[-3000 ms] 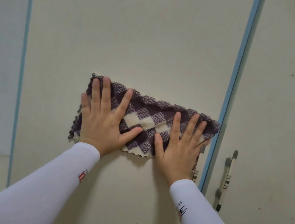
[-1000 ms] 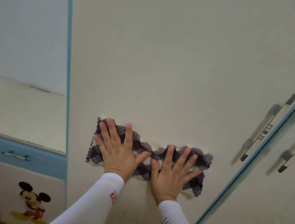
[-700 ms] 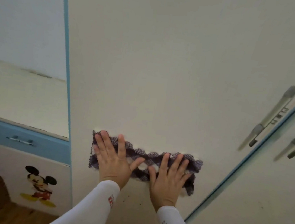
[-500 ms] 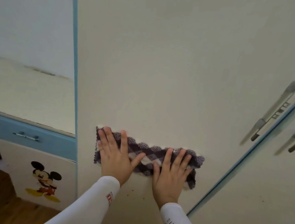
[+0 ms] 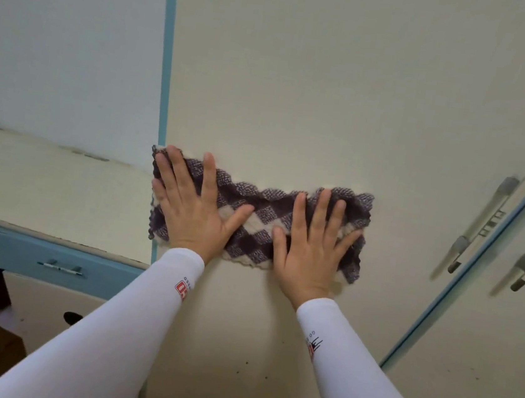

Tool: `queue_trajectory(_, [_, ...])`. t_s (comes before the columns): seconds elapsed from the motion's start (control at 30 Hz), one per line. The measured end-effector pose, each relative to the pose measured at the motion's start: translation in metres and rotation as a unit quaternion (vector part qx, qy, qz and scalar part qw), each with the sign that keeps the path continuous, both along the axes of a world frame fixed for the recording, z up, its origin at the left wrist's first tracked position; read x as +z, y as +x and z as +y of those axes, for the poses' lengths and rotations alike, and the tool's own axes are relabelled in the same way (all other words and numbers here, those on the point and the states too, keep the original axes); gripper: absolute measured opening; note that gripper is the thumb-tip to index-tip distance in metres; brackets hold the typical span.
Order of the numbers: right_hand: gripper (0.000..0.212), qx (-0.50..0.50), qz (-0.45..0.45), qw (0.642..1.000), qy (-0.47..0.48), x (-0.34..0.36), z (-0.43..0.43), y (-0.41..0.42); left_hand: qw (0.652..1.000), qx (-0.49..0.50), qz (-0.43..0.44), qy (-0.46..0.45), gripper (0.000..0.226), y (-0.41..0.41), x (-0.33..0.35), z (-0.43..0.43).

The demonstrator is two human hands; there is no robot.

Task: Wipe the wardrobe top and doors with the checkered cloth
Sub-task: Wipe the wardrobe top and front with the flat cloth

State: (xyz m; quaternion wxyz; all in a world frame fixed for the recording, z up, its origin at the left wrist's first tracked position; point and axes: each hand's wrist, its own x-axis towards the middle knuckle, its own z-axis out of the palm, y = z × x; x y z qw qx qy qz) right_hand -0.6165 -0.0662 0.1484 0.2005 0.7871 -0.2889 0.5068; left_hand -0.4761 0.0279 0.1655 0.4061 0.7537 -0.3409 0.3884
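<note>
Both hands lie flat against the cream wardrobe door point(image 5: 300, 88), pinning the checkered cloth point(image 5: 262, 218) to it. The left hand point(image 5: 192, 210) covers the cloth's left end, right at the door's blue left edge strip point(image 5: 167, 57), fingers spread and pointing up. The right hand point(image 5: 311, 247) presses on the right half, thumb angled toward the left hand. Neither grip is clenched: the palms are released and open, holding the cloth only by pressing on it. The purple-and-cream cloth is folded into a long band lying roughly level across the door, with its right end free past the right hand. White sleeves point(image 5: 129, 321) cover both arms. To the right, two grey bar handles point(image 5: 494, 218) flank a blue strip between the doors. Lower left stands a low desk with a blue drawer point(image 5: 61, 261).
</note>
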Motion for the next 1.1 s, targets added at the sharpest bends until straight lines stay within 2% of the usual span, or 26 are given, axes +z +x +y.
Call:
queue_trajectory(0.2, [0.056, -0.004, 0.037, 0.999, -0.040, -0.036, -0.008, -0.011, 1.000, -0.007, 0.013, 0.020, 0.091, -0.010, -0.034, -0.001])
queue_trajectory(0.47, [0.056, -0.014, 0.047, 0.998, -0.041, -0.088, -0.022, -0.045, 0.998, -0.042, 0.026, 0.048, 0.092, -0.043, -0.090, -0.014])
queue_trajectory(0.63, [0.058, -0.020, 0.010, 0.999, -0.037, -0.084, -0.041, -0.066, 0.998, -0.043, -0.007, 0.039, 0.090, -0.065, -0.080, -0.034])
queue_trajectory(0.9, [0.062, -0.035, -0.033, 0.999, -0.020, -0.054, -0.081, -0.125, 0.999, -0.042, -0.009, 0.029, 0.092, -0.127, -0.048, -0.078])
queue_trajectory(1.1, [0.061, -0.029, -0.044, 0.998, 0.017, -0.086, -0.086, -0.138, 0.997, -0.055, -0.032, 0.047, 0.089, -0.139, -0.061, -0.083])
